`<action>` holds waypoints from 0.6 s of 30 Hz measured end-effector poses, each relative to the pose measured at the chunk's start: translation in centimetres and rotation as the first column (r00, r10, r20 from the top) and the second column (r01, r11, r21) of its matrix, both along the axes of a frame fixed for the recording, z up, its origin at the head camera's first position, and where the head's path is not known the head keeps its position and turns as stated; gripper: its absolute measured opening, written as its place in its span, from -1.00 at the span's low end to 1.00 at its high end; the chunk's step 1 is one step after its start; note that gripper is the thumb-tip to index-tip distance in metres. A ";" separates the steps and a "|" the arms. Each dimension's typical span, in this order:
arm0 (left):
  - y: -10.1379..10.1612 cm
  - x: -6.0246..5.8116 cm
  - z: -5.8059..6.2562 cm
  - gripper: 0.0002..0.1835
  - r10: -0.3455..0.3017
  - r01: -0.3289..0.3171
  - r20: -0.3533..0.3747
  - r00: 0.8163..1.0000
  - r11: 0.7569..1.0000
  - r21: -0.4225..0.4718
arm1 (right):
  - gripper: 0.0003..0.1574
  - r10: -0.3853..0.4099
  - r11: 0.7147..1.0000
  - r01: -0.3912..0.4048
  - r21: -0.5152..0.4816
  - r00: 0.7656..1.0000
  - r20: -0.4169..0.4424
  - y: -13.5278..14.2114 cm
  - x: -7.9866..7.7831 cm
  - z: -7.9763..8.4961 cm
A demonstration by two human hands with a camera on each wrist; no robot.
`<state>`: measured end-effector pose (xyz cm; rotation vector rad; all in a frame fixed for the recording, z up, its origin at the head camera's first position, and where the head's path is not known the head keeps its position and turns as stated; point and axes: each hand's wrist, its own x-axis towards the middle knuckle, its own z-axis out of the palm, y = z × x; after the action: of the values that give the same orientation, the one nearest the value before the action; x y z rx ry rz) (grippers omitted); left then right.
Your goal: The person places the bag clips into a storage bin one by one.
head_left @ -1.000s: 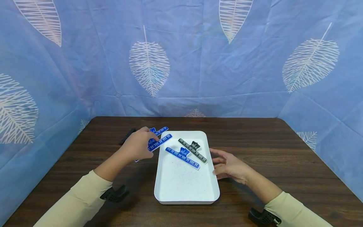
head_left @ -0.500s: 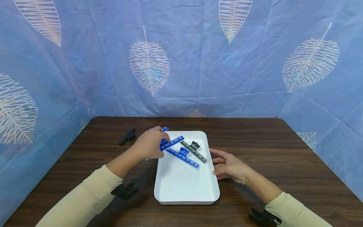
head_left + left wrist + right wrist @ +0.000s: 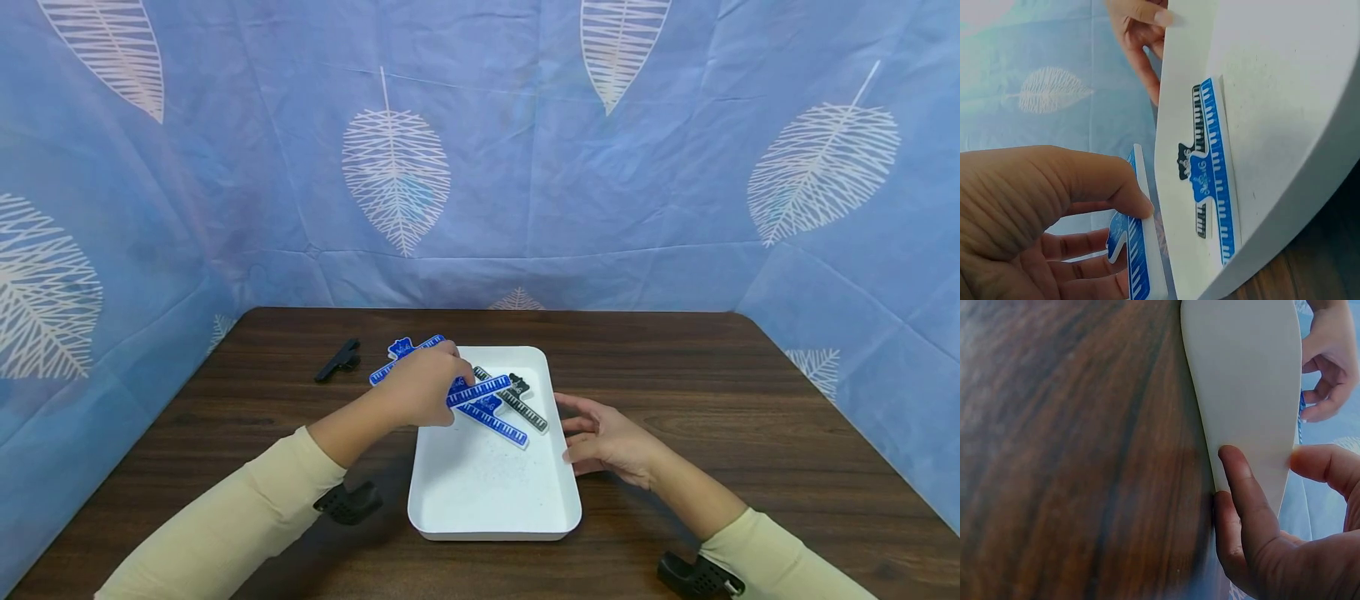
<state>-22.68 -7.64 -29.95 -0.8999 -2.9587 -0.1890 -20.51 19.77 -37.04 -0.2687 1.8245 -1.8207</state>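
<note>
My left hand point(image 3: 422, 387) pinches a blue clip point(image 3: 480, 391) with a piano-key pattern, thumb on one face, above the far left part of a white tray point(image 3: 487, 504). In the left wrist view this clip point(image 3: 1139, 253) hangs between thumb and fingers. Inside the tray lie another blue clip point(image 3: 501, 427) and a black piano-key clip point(image 3: 529, 412), close together; the held clip overlaps both in the head view. At the tray's right side my right hand point(image 3: 611, 442) holds the wall, thumb at the rim and fingers against the outside, as the right wrist view shows.
One more blue clip point(image 3: 401, 348) lies on the brown wooden table point(image 3: 675, 358) left of the tray, partly behind my left hand. Farther left is a black clip point(image 3: 339, 361). A blue leaf-patterned cloth point(image 3: 480, 183) hangs behind and beside the table.
My left hand has carried its blue clip rightward from beside the tray to above the clips in it. The blue clip left behind shows more now. My right hand and the tray stay still.
</note>
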 end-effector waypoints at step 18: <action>3.7 0.8 -0.7 -0.53 -0.130 0.139 0.077 0.989 0.983 -0.123 | 0.06 -0.009 1.000 0.010 0.024 1.000 -0.018 -0.1 0.1 0.0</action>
<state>-21.89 -3.97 -30.64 -1.1328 -3.0030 -0.0355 -20.38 19.67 -37.05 -0.2681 1.8617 -1.8066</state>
